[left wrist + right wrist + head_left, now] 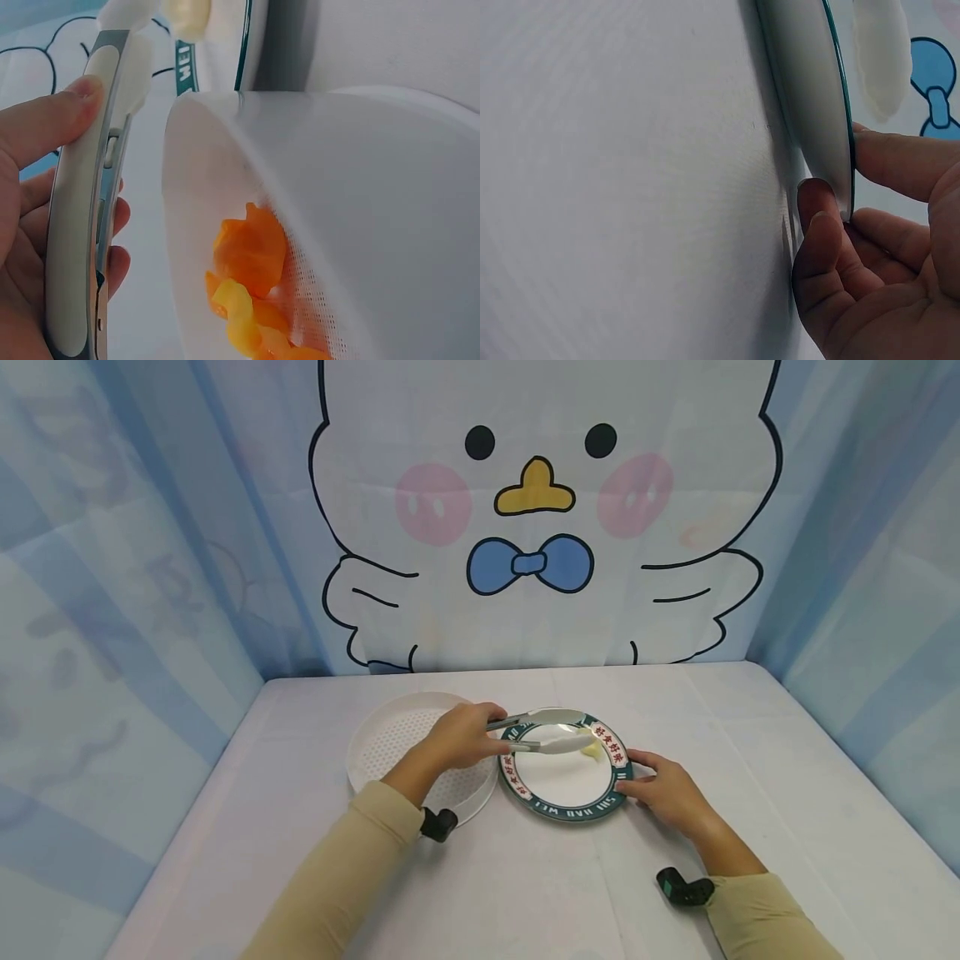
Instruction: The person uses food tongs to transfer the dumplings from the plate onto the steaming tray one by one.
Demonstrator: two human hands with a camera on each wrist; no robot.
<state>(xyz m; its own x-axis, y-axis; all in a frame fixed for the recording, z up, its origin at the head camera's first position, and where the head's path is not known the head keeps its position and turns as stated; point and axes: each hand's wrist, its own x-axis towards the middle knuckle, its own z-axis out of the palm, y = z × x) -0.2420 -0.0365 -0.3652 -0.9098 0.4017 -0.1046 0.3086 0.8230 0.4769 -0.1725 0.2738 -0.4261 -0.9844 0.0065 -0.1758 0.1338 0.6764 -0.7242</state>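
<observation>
My left hand grips kitchen tongs with pale tips, thumb on one arm and fingers on the other in the left wrist view. The two tips stand apart over a plate with a green, lettered rim. A small pale yellow piece is on the plate, close by the lower tip; whether they touch, I cannot tell. My right hand holds the plate's right edge. In the right wrist view, its thumb is above the rim and fingers are below, with that edge lifted slightly off the table.
A white perforated basket stands left of the plate, below my left forearm. Inside it, the left wrist view shows orange pieces and a yellow piece. Printed curtains hang behind and beside the white table.
</observation>
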